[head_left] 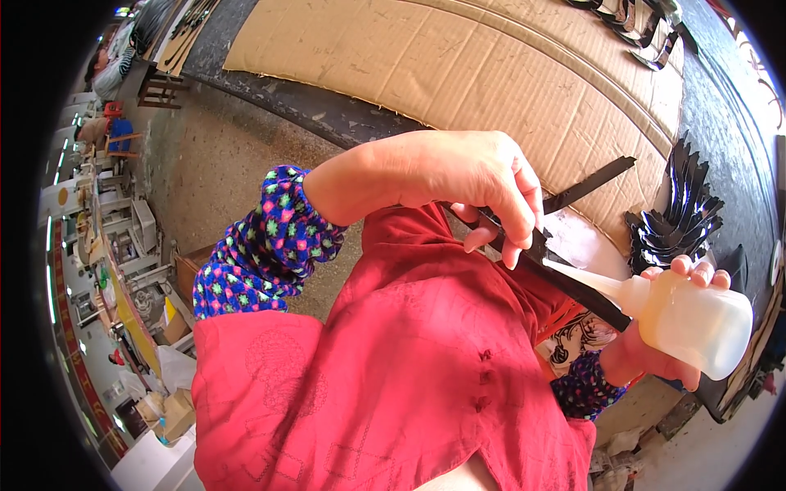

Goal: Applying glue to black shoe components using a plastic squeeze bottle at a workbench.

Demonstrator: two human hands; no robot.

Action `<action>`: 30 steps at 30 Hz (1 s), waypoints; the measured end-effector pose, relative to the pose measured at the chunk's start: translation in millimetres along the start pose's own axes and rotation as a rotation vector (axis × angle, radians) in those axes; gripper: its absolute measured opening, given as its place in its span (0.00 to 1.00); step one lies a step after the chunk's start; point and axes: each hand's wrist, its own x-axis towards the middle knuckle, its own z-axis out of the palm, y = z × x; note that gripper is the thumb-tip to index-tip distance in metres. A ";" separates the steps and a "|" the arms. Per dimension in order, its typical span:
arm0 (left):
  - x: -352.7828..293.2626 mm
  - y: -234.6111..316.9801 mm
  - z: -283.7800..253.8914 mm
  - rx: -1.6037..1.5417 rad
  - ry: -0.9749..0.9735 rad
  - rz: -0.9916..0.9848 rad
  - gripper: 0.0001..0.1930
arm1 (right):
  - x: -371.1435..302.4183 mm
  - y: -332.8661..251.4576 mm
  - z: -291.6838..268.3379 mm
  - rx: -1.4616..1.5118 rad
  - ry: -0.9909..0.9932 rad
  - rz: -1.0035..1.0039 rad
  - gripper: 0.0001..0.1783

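My left hand (467, 172) bends over my lap, its fingers pinched on a black strip (585, 299) that slants down to the right. Another dark strip (591, 185) sticks out past my fingers toward the cardboard; whether the two are joined is hidden by my hand. In my right hand (643, 356) lies a translucent squeeze bottle (696, 323) with pale liquid inside, tipped on its side. Its long white nozzle (581, 277) points left, the tip at the black strip just beside my left fingertips. I cannot tell if any liquid comes out.
A dark table (327, 110) carries a large cardboard sheet (458, 69). On its right stands a stack of black, jagged, feather-like pieces (675, 217); more curved black pieces (647, 33) lie at the far end. A wooden stool (160, 88) and a person (110, 78) are at far left.
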 end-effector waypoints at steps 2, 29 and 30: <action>-0.1 -0.4 0.3 -0.010 0.004 -0.005 0.14 | -0.2 -0.4 -1.2 0.013 -0.026 -0.007 0.55; 3.2 1.0 3.1 0.047 -0.014 -0.022 0.12 | 3.6 9.5 4.4 -0.057 0.145 -0.029 0.56; 4.6 -1.6 2.6 0.035 -0.020 -0.015 0.12 | 4.2 10.4 3.7 -0.039 0.122 -0.029 0.56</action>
